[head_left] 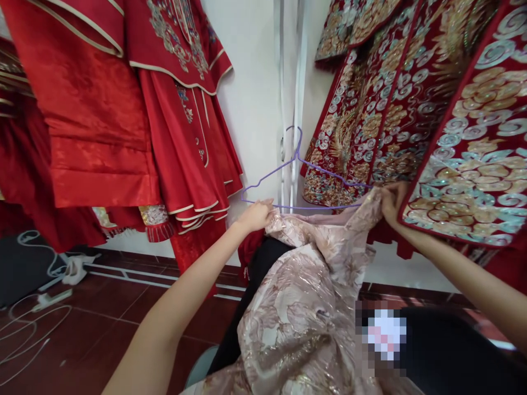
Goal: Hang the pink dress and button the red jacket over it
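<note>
A pale pink dress with a shiny gold floral pattern [284, 307] spreads over my lap, its upper edge raised in front of me. My left hand [257, 215] is closed on the left top corner of the dress. On the other side, my right hand [392, 202] pinches the right top edge near the end of a purple hanger [297, 155]. The hanger's hook points up in front of a white pole. Its right end lies at the dress's right shoulder, while its left end shows bare above my left hand.
Red garments with cream trim [181, 137] hang at the left. Heavily embroidered red and gold garments [382, 109] hang at the right. White rack bars [127, 274] run low above the dark red tiles. White cables and a power strip [51, 299] lie at the lower left, near pale shoes [74, 270].
</note>
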`<state>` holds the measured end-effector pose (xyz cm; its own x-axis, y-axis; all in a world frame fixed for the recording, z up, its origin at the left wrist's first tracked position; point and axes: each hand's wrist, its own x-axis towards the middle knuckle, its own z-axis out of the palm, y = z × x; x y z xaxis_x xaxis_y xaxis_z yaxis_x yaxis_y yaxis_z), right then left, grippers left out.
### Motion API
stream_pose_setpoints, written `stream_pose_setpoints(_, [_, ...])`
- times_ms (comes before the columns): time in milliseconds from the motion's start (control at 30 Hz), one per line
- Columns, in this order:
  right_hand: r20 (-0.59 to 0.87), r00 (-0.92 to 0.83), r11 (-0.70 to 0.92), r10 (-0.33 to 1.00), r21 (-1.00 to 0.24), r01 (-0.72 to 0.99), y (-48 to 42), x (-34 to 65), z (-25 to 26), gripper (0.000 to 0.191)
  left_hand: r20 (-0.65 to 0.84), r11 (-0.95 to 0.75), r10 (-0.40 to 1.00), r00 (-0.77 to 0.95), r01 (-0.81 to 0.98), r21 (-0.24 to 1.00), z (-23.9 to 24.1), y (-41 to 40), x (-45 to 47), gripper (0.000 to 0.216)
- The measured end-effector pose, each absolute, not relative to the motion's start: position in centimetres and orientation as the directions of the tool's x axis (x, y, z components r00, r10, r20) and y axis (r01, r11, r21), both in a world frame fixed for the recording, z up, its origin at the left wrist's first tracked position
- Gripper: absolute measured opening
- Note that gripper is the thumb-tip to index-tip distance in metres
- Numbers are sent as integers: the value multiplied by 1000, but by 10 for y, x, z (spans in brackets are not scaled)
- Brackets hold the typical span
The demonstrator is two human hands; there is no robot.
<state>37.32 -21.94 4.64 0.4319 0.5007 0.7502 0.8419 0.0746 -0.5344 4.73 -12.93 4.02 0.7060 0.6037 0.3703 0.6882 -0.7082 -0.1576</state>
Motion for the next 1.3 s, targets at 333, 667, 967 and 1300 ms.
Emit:
stream_pose_setpoints(333, [798, 193, 158, 571, -337, 928, -170, 351, 68, 22, 480, -749, 632, 609, 638, 177, 28, -123, 44, 41])
stream_pose_setpoints(667, [791, 106, 160, 602, -250, 955, -162, 363, 73, 33, 748, -760, 556, 363, 586, 281, 28, -79, -15, 38])
stream_pose_setpoints(967, [790, 57, 166, 610, -198, 966, -153, 373, 74, 33, 600, -635, 730, 328, 651, 416, 8, -53, -61, 43])
stream_pose_setpoints(1300, [805, 29, 162, 592, -154, 975, -151, 373, 73, 32, 481, -566, 803, 353, 705, 428, 13, -47, -67, 47])
